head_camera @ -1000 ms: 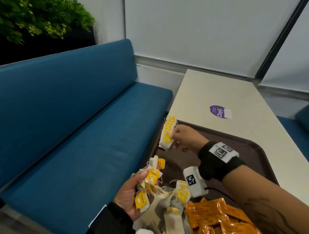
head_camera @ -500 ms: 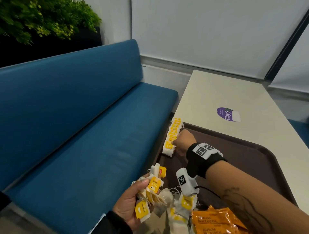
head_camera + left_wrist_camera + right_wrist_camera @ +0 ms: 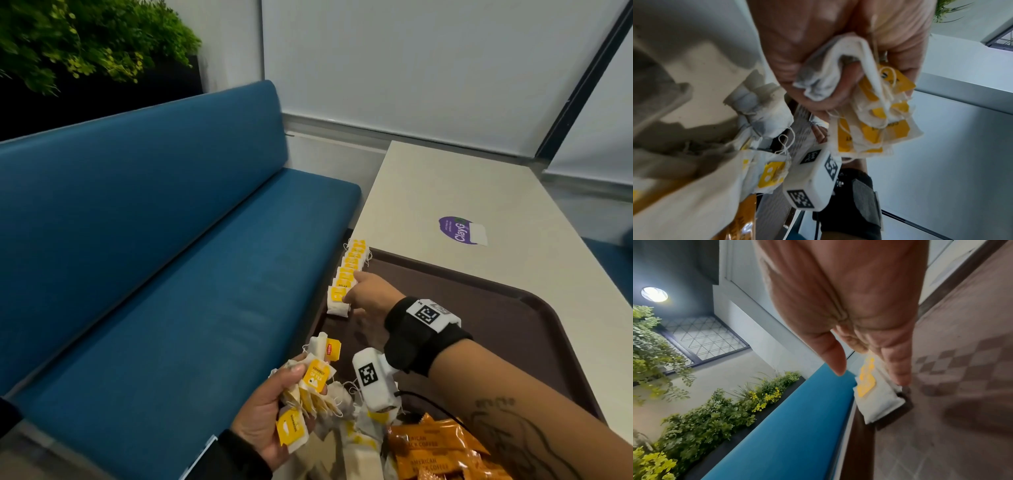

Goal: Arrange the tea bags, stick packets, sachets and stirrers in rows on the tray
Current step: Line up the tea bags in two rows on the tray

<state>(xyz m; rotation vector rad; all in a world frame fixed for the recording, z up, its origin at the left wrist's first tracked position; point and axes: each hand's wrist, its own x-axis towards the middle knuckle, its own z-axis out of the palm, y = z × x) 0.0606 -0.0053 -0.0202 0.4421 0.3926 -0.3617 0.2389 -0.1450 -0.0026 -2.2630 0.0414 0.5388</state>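
Row of tea bags [image 3: 348,274]: tray [image 3: 496,329] edge, 11 o'clock; my right hand [image 3: 368,296], fingers straight, touches it. Bunch of tea bags [image 3: 310,390]: gripped in my left hand [image 3: 263,414], 7 o'clock.

A pale table [image 3: 479,192] carries a brown tray [image 3: 513,329] at its near end and a purple sticker [image 3: 460,230] beyond it. The tray's left edge lies along the table's left edge.

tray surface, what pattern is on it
A checkered weave of brown squares on the brown plastic tray, clearest in the right wrist view.
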